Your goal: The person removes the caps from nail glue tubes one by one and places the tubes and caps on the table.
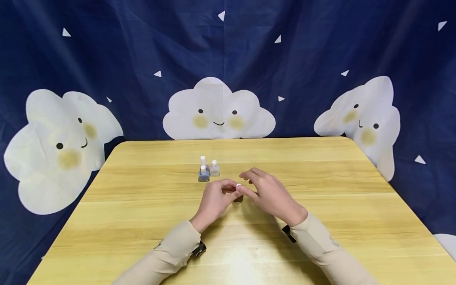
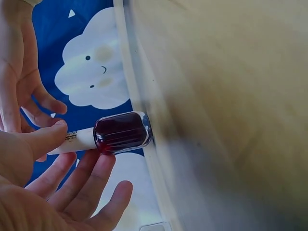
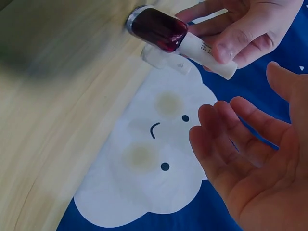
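Note:
My left hand [image 1: 216, 201] pinches the white cap of a dark red nail polish bottle [image 1: 238, 199] between thumb and fingers. In the left wrist view the dark red bottle [image 2: 122, 131] has its glass end toward the wooden table; whether it touches the wood I cannot tell. Facing it from the other side, my right hand [image 1: 273, 194] has its thumb close to the cap. The right wrist view shows that right hand [image 3: 260, 159] with loosely bent fingers and nothing in them, apart from the bottle.
Beyond the left hand stand a blue nail polish bottle [image 1: 204, 176], a clear one [image 1: 215, 170] and another white-capped bottle [image 1: 203, 160] partly hidden behind the blue one. The wooden table [image 1: 142, 221] ends at a dark blue curtain [image 1: 228, 51] with white clouds.

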Tool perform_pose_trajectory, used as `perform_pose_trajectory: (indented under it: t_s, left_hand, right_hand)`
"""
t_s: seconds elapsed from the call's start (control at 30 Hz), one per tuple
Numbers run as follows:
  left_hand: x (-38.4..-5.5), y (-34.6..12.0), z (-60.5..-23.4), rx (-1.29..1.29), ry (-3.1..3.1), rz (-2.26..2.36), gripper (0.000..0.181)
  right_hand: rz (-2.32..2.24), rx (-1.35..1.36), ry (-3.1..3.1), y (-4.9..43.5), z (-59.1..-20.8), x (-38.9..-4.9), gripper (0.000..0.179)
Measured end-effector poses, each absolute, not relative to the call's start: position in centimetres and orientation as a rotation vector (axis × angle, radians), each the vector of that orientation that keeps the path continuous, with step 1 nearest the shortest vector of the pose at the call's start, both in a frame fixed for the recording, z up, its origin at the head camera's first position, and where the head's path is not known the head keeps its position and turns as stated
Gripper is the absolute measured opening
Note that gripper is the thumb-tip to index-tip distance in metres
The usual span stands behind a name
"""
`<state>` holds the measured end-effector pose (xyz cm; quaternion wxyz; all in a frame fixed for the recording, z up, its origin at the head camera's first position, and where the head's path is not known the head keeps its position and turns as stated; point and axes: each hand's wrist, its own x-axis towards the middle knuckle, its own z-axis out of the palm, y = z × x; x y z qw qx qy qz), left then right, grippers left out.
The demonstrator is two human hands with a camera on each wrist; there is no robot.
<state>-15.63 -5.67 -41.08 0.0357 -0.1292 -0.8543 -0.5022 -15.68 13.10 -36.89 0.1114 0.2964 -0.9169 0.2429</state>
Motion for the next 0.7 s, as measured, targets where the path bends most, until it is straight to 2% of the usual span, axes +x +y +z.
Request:
perform_pose_trajectory:
  t_s: [0.43,0.7]
  left_hand:
    - [-15.5,-5.58,-41.25,-0.482,-2.597,-1.601,0.013]
    - [-15.99,-6.13,-41.32,-0.514,-2.714,-1.656,0.022]
  right_hand:
    - [0.78,0.887,-2.691,12.42,-37.25,-15.88,0.012]
    - [0.779,0.917,-2.689,12.41,-37.55,-16.01,0.007]
